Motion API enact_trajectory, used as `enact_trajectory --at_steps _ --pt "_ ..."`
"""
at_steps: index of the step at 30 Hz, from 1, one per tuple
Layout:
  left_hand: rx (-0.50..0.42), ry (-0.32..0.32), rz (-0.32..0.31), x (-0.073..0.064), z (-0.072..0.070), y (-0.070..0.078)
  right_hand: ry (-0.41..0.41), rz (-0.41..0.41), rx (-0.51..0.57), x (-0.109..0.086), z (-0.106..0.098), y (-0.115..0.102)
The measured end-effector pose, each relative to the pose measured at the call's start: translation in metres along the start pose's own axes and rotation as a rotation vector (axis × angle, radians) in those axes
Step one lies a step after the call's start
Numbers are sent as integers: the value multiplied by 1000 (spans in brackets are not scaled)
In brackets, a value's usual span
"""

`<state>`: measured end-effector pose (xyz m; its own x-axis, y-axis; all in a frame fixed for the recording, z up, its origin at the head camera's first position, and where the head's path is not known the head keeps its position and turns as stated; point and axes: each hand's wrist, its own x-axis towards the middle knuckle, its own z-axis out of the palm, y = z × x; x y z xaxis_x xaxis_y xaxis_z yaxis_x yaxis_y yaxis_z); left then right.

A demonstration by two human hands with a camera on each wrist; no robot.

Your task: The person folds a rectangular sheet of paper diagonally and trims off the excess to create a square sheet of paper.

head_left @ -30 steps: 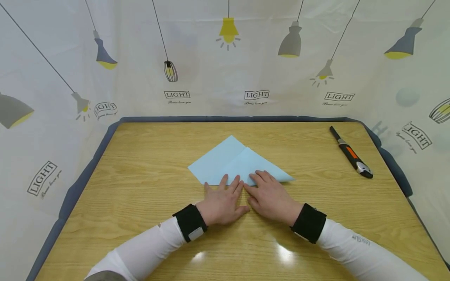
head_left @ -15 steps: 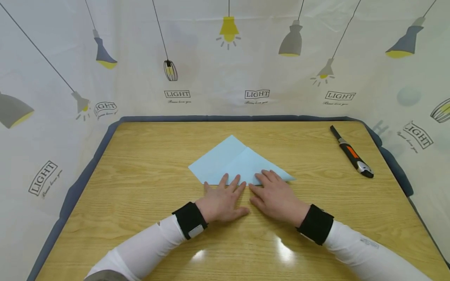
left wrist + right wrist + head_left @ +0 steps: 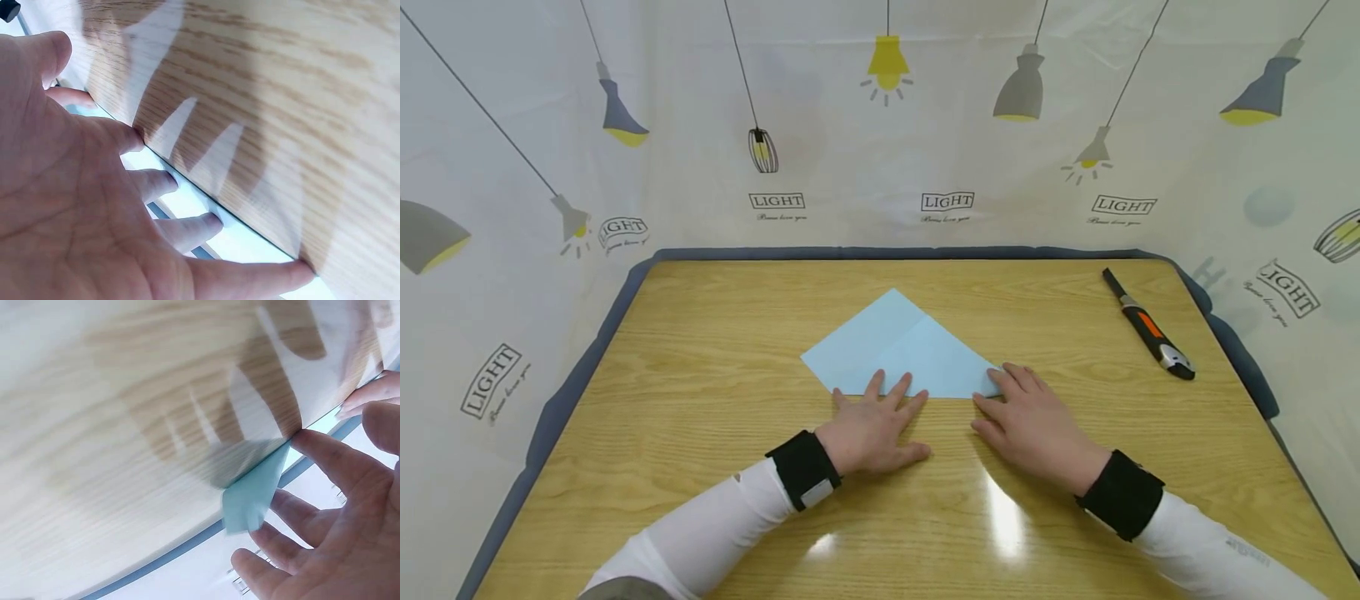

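Note:
A light blue sheet of folded paper (image 3: 898, 342) lies on the table, its straight folded edge toward the person and a peak pointing away. My left hand (image 3: 872, 429) rests with spread fingers on the near edge, left of the middle; in the left wrist view its fingertips (image 3: 209, 222) touch the paper. Near the paper's right corner, my right hand (image 3: 1033, 421) presses with extended fingers on the same edge and covers the tip. In the right wrist view the paper's corner (image 3: 253, 494) stands slightly lifted beside the fingers.
A utility knife (image 3: 1150, 329) with a black and orange handle lies at the back right of the wooden table (image 3: 722, 325). A grey-blue border (image 3: 850, 253) runs along the table's edge, and a lamp-printed sheet (image 3: 685, 125) hangs behind.
My right hand has slid to the right along the paper's near edge, from beside the left hand to the right corner. The left hand stays almost still.

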<state>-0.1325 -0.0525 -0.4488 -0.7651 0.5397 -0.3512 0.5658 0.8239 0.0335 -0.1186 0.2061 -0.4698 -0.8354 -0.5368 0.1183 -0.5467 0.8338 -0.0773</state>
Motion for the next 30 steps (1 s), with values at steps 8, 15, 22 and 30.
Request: enact_trajectory --at_steps 8,15,22,30 --pt "-7 10 13 -1 0 -1 -2 58 -5 -21 -3 21" --pt "-5 11 16 -1 0 0 -48 129 -17 -35 -8 34" --pt "-4 9 20 -1 0 0 -60 163 -12 -43 -12 38" --pt "-13 15 24 -2 0 0 -78 169 -26 -45 -16 36"
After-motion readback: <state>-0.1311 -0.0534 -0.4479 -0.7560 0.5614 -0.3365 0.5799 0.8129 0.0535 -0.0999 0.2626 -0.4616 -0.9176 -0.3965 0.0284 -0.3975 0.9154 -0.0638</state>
